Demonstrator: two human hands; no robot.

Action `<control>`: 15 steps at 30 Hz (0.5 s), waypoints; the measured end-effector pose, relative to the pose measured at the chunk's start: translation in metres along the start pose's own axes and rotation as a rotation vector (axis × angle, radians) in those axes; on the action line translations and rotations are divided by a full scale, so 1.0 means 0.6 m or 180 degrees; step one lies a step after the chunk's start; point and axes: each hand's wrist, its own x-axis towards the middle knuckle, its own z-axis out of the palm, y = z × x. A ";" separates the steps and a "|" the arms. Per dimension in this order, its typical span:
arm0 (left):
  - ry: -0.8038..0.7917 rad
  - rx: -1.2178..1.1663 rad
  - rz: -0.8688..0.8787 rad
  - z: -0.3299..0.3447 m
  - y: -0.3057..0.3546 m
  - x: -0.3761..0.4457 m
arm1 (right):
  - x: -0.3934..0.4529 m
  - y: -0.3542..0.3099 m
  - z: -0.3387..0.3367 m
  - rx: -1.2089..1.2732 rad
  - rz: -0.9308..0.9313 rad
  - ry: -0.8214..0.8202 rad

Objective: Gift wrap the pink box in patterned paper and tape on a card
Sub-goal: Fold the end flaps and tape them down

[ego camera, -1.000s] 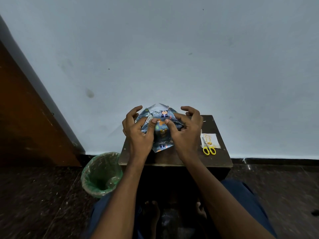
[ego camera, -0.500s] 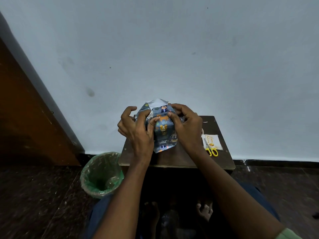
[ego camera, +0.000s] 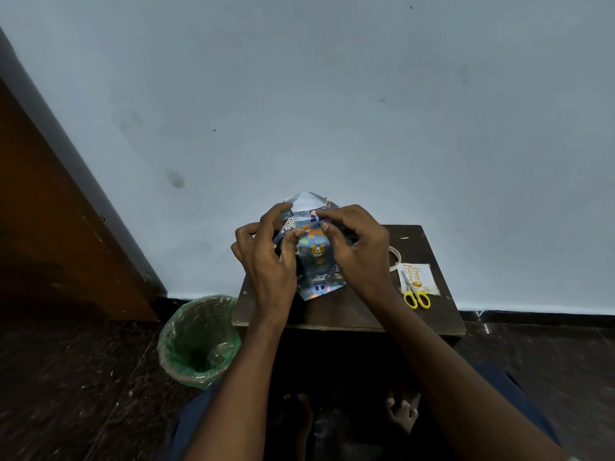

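The box is fully covered by blue patterned paper [ego camera: 316, 257] with animal prints; no pink shows. It is held tilted above the small dark wooden table [ego camera: 349, 311]. My left hand [ego camera: 266, 257] grips its left side, thumb pressing the front fold. My right hand [ego camera: 356, 247] grips the right side, with fingertips pinching a fold near the top. A white flap of paper sticks up behind my fingers. The white greeting card [ego camera: 419, 277] lies on the table's right part.
Yellow-handled scissors [ego camera: 416, 296] lie partly on the card. A tape roll [ego camera: 395, 259] sits just left of the card, close to my right wrist. A green-lined waste bin [ego camera: 199, 341] stands on the floor left of the table. A wall rises right behind.
The wrapped box has been lifted a little and tilted up. My right fingers moved from the side of the box onto the top fold, and both hands closed in toward the middle.
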 end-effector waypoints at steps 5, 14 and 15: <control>-0.0248 0.0124 0.0460 -0.011 -0.015 0.007 | 0.008 0.003 -0.012 0.0116 0.0273 -0.0357; -0.0140 0.0120 0.0483 -0.012 -0.022 0.009 | 0.011 0.005 -0.011 -0.0093 0.0232 -0.0397; -0.0115 0.0155 0.0486 -0.012 -0.022 0.009 | 0.011 0.005 -0.011 -0.0133 0.0203 -0.0379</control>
